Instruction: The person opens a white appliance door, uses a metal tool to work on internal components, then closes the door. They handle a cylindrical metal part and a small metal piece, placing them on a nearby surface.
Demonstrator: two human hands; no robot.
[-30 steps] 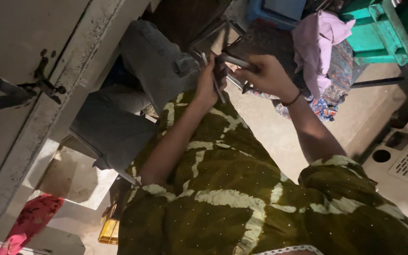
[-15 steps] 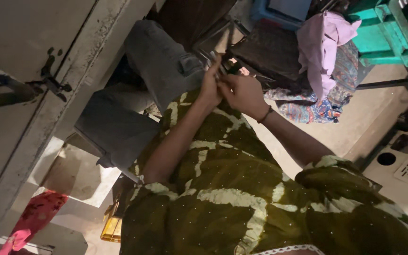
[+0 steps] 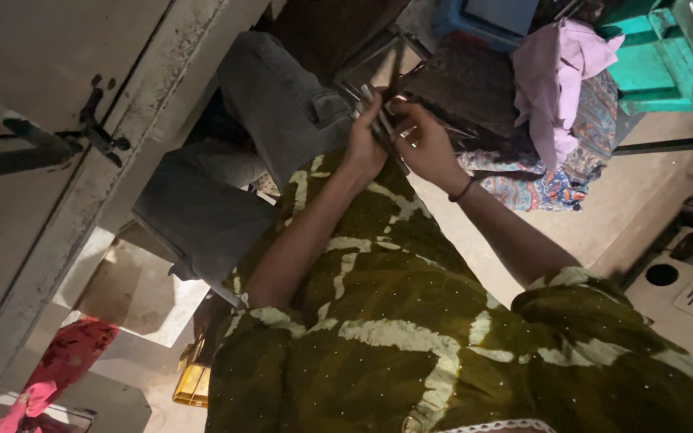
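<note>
Head view, looking down the person's front. The left hand (image 3: 365, 146) and the right hand (image 3: 425, 144) meet close together above the lap, both closed on a pair of scissors (image 3: 384, 128) with pale metal blades and dark handles. The left hand's fingers wrap the tool from the side nearer the grey cloth; the right hand's fingers close on it from the opposite side, thumb toward the blades. Both grips are narrow and closed on the tool; whether the blades themselves are parted cannot be told in the dim light. A dark bangle (image 3: 462, 191) circles the right wrist, just behind the grip.

Directly beneath the grip and running back toward the camera lies the green patterned dress (image 3: 378, 321) that covers the person's body and both short sleeves. To the left-hand side of the grip, almost touching that hand, a grey cloth (image 3: 274, 104) hangs folded over an edge. Beyond the grip, farther from the body, stands a dark board (image 3: 467, 88). On the right-hand side, near but apart, lie a pink cloth (image 3: 559, 72) and, under it, a multicoloured printed cloth (image 3: 547, 184); farther out is a green frame (image 3: 659, 56). Well away on the left-hand side are a pale door (image 3: 34, 64) with a dark latch (image 3: 94, 132), and a red cloth (image 3: 70, 357) low down.
</note>
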